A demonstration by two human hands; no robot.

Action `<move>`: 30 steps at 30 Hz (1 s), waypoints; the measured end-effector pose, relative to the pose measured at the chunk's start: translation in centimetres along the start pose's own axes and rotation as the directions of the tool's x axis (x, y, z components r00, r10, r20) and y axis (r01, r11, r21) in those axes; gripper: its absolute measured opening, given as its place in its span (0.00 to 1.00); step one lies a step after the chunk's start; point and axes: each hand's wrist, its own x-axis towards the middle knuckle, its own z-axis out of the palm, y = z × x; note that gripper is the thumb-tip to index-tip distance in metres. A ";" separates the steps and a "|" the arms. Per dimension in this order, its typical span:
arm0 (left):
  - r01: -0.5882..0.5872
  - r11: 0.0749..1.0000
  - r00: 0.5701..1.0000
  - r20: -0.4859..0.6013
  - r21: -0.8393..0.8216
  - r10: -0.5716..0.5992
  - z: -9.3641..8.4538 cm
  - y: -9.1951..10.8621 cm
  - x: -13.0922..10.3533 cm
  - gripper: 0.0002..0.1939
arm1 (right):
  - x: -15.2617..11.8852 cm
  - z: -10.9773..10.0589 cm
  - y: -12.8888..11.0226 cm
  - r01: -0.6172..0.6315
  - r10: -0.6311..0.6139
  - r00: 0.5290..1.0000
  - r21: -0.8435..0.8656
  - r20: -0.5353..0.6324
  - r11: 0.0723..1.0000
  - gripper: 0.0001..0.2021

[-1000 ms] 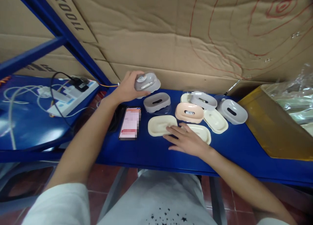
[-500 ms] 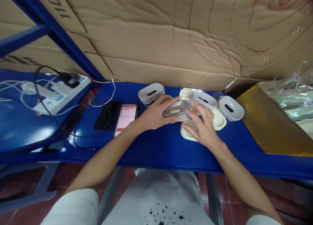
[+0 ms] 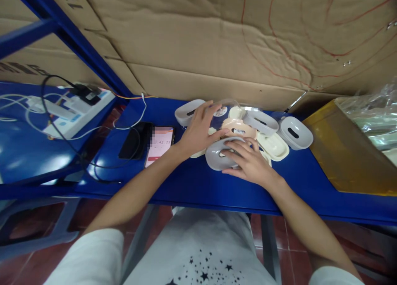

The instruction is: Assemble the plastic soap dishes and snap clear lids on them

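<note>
My right hand [image 3: 252,163] grips the right side of a grey oval plastic shell [image 3: 214,155] with a slot in its top, its fingers over the shell and its thumb at the lower edge. Just left of it and further back, my left hand [image 3: 201,128] has its fingers spread, holding nothing that I can see. Close to its fingertips are a clear plastic piece [image 3: 228,103] and a speckled white disc [image 3: 221,111]. Behind the grey shell lies a peach slotted piece [image 3: 235,126]. Cream oval trays [image 3: 274,146] lie around and partly under the shell.
More grey slotted shells stand at the back, one on the left [image 3: 186,111], others on the right [image 3: 294,132]. A phone [image 3: 161,144], a black flat item [image 3: 135,140] and a power strip [image 3: 80,115] lie left. A brown box [image 3: 347,161] with plastic-wrapped pieces bounds the right.
The grey shell, which both hands held, has come down nearer the table's front in my right hand. My left hand has let go and spread its fingers. The peach piece now shows.
</note>
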 end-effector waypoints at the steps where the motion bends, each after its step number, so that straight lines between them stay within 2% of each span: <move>1: -0.013 0.999 1.000 0.013 0.029 0.013 -0.1 -0.2 0.5 0.36 | 0.0 -0.1 0.0 0.016 -0.016 1.000 -0.010 0.003 1.000 0.23; 3: -0.036 0.998 0.999 0.032 0.061 0.034 -0.2 -0.7 1.4 0.35 | 0.0 -0.3 -0.1 0.037 -0.037 0.999 -0.036 0.015 0.999 0.23; 7: -0.030 0.985 0.997 0.072 0.168 0.018 0.4 -1.7 2.7 0.37 | 0.2 -0.4 -0.4 0.036 -0.035 0.999 -0.034 0.025 0.999 0.17; 12: 0.026 0.973 0.975 0.209 0.229 -0.076 1.3 -3.2 3.4 0.38 | 0.5 -0.6 -0.6 0.046 -0.049 0.990 -0.024 -0.131 0.999 0.13; 15: -0.018 0.975 0.968 0.247 0.220 -0.038 0.6 -3.5 2.9 0.37 | 0.4 -0.8 -0.5 0.041 -0.044 0.976 -0.019 -0.212 0.999 0.13; 16: -0.052 0.979 0.974 0.228 0.196 0.007 0.1 -3.3 2.3 0.34 | 0.3 -0.8 -0.5 0.030 -0.032 0.974 -0.010 -0.224 0.999 0.14; 18: -0.112 0.988 0.988 0.119 0.110 0.099 -0.8 -2.4 0.8 0.28 | 0.2 -0.7 -0.4 -0.001 0.006 0.968 0.023 -0.251 1.000 0.14; 20: -0.127 0.991 0.992 -0.010 -0.037 0.127 -1.3 -1.0 -1.1 0.25 | 0.1 -0.5 -0.2 -0.033 0.056 0.949 0.078 -0.312 0.996 0.14; 21: -0.139 0.981 0.990 -0.038 -0.134 0.135 -1.3 -0.3 -2.1 0.26 | 0.1 -0.3 -0.1 -0.045 0.081 0.933 0.111 -0.351 0.993 0.14; 23: -0.157 0.946 0.987 -0.021 -0.283 0.158 -0.6 1.1 -3.7 0.38 | 0.1 -0.1 0.1 -0.055 0.124 0.898 0.171 -0.422 0.984 0.12; 25: -0.102 0.924 0.994 -0.002 -0.367 0.109 0.6 2.0 -4.5 0.50 | 0.1 0.1 0.2 -0.060 0.153 0.871 0.207 -0.466 0.976 0.11; 26: -0.069 0.914 0.997 -0.002 -0.400 0.075 1.2 2.3 -4.7 0.52 | 0.1 0.1 0.2 -0.062 0.163 0.862 0.218 -0.480 0.974 0.10; 30: -0.019 0.843 1.000 -0.012 -0.537 0.015 2.1 2.4 -4.7 0.46 | 0.1 -0.1 0.0 -0.065 0.186 0.848 0.251 -0.497 0.966 0.07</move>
